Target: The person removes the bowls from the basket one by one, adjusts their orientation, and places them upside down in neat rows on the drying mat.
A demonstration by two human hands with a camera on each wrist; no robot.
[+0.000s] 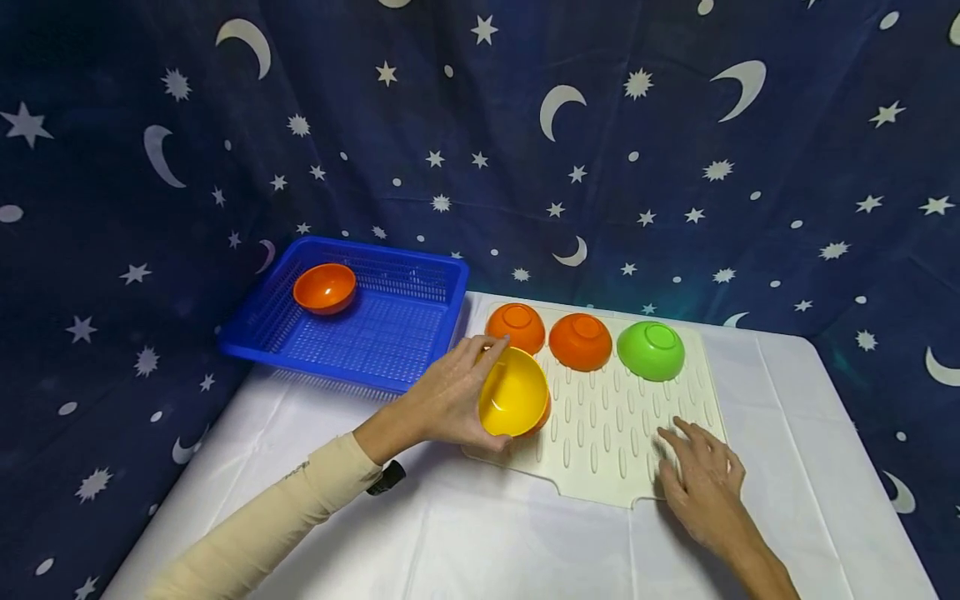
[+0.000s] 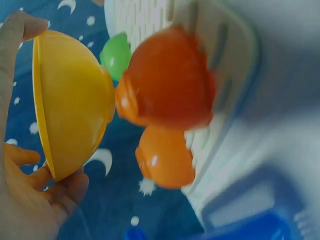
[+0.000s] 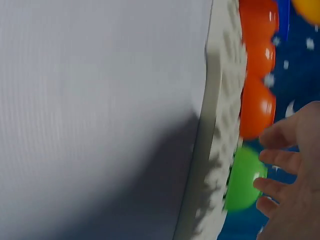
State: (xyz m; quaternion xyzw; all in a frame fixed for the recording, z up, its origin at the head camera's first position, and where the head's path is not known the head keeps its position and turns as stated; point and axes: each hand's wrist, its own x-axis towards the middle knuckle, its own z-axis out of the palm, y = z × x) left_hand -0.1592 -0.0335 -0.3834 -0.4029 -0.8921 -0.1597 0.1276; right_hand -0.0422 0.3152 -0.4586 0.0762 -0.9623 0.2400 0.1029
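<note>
My left hand (image 1: 452,397) grips a yellow bowl (image 1: 516,393) by its rim, thumb on one side and fingers on the other. The bowl is tilted, its inside facing the head camera. Just beneath it, mostly hidden in the head view, an orange bowl (image 2: 167,82) sits upside down on the cream drying mat (image 1: 600,442). Along the mat's back edge are two more upturned orange bowls (image 1: 516,327) and a green bowl (image 1: 651,351), also base up. My right hand (image 1: 705,487) holds nothing, fingers loosely spread over the mat's front right part.
A blue plastic basket (image 1: 360,383) stands at the left, with another orange bowl (image 1: 326,289) inside, opening up. White cloth (image 1: 480,533) covers the table. Behind it hangs a dark blue curtain (image 1: 480,242) with moons and stars.
</note>
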